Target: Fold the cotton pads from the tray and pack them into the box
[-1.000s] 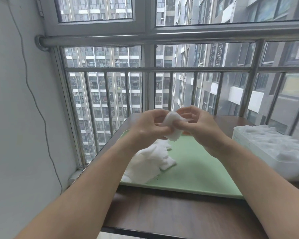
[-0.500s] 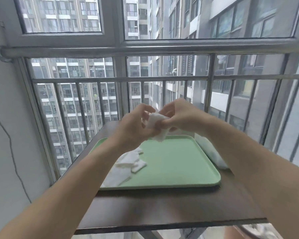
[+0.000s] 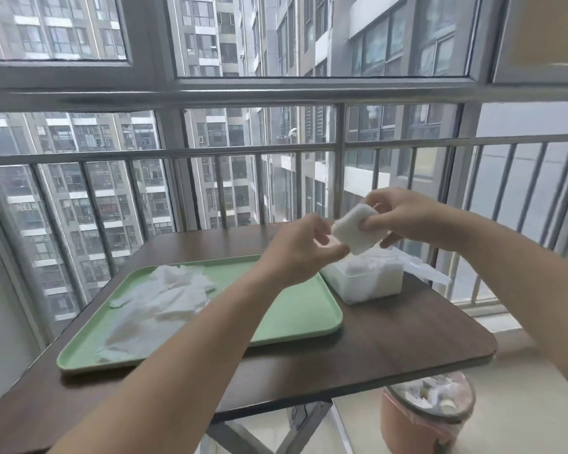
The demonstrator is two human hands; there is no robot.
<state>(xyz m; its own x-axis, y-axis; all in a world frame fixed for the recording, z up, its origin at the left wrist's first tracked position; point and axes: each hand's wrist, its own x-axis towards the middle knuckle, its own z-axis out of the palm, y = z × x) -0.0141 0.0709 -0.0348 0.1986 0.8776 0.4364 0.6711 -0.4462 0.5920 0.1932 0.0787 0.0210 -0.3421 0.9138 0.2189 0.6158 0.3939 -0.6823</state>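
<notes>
The right hand (image 3: 407, 221) pinched a folded cotton pad (image 3: 354, 229) above the box (image 3: 371, 283), which stood just beside the green tray (image 3: 295, 316) on the bench (image 3: 391, 335). The left hand (image 3: 300, 253) hung beside the pad, loosely curled. Loose pads (image 3: 174, 293) lay heaped on the tray.

A high-rise flat's enclosed balcony. Window railing (image 3: 276, 149) faces apartment towers (image 3: 89, 204). A small table (image 3: 391, 335) stands above a bin (image 3: 428, 407).
</notes>
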